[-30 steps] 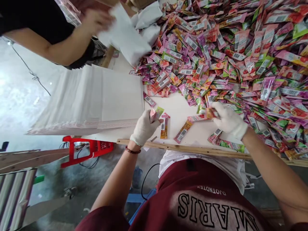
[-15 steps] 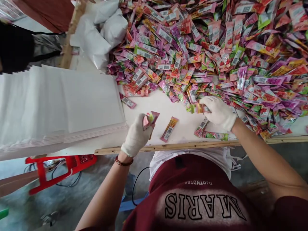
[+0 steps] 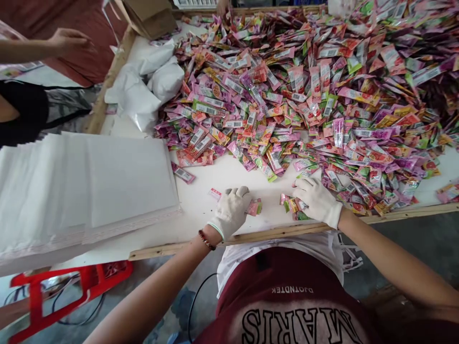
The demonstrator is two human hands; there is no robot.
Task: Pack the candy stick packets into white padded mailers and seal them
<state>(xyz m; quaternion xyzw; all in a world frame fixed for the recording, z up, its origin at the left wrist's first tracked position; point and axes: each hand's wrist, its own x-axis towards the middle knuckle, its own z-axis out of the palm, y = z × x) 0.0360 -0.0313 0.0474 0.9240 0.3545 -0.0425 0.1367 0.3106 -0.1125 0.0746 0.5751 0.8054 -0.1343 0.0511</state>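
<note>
My left hand (image 3: 233, 209), in a white knit glove, is closed low over the white tabletop. Small printed stick sachets (image 3: 255, 207) poke out on its right side, and a pink-and-white end (image 3: 215, 193) shows on its left. My right hand (image 3: 316, 199), gloved too, has its fingers bent round a few mixed sachets (image 3: 294, 206) close to the front edge. The palms hide parts of both bunches. Beyond the hands spreads a big heap of pink, purple, green and orange sachets (image 3: 251, 102).
To the left lies a stack of white padded mailers (image 3: 129, 177), with filled white bags (image 3: 138, 93) behind. A wooden strip (image 3: 279, 233) edges the table. A brown carton (image 3: 147, 19) stands at the back left, near another person's hand (image 3: 71, 40). Below is a red stool (image 3: 71, 291).
My left hand has lowered its sachets to the table, over where a loose orange one lay. My right hand has drawn back from the heap toward the front edge. The view has tilted up.
</note>
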